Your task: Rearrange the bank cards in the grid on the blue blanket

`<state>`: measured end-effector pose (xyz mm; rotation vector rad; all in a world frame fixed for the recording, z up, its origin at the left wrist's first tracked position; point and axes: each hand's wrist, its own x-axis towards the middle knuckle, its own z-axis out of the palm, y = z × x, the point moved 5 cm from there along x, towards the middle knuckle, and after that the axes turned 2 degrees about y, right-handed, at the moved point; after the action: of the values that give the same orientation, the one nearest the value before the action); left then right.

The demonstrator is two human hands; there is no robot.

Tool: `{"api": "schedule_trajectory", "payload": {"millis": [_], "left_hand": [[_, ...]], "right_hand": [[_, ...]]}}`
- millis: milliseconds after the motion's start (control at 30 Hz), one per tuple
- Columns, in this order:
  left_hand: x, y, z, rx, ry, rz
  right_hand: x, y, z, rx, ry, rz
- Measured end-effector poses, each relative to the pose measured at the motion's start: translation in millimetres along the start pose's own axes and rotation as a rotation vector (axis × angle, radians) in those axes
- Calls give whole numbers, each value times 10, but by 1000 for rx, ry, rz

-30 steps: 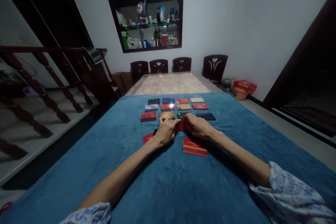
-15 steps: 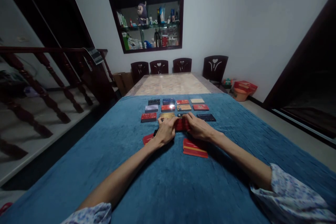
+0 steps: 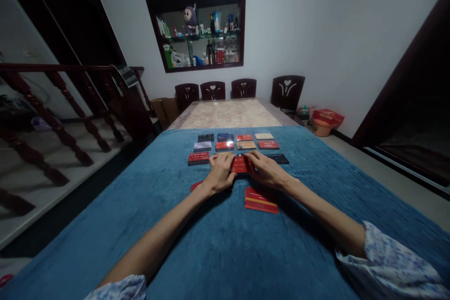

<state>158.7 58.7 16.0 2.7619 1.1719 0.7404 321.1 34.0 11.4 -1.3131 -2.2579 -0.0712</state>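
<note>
My left hand (image 3: 221,171) and my right hand (image 3: 264,168) close on a red stack of cards (image 3: 241,165) from its two sides. White print shows on the top card. Just behind it, a dark card stack and a gold one are mostly covered by my fingers. Below my right hand lies a fanned red card pile (image 3: 260,201) with a yellow stripe. A red card (image 3: 195,186) pokes out beside my left wrist, the rest hidden by it.
Several card stacks stand in rows beyond my hands, among them a red stack (image 3: 198,158), a dark stack (image 3: 277,158) and a cream stack (image 3: 263,136). All rest on a blue cloth (image 3: 140,197) over a long table. Dark chairs (image 3: 288,91) stand at the far end.
The red stack's printed top face now shows more plainly between my hands. My left hand has shifted slightly, hiding more of the red card by its wrist. The right arm stays nearly in place.
</note>
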Motion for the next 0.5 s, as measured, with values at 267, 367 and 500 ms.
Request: {"api": "schedule_trajectory", "payload": {"millis": [267,367,500], "left_hand": [[3,-27,-17,45,-32,-26],[5,-33,-31,63,-36,-30],[8,-48,-34,56,-68,-31]], "right_hand": [[7,76,-23,38,-17,0],[5,100,-37,62,-11,-8],[7,126,-26,73,-35,-6]]}}
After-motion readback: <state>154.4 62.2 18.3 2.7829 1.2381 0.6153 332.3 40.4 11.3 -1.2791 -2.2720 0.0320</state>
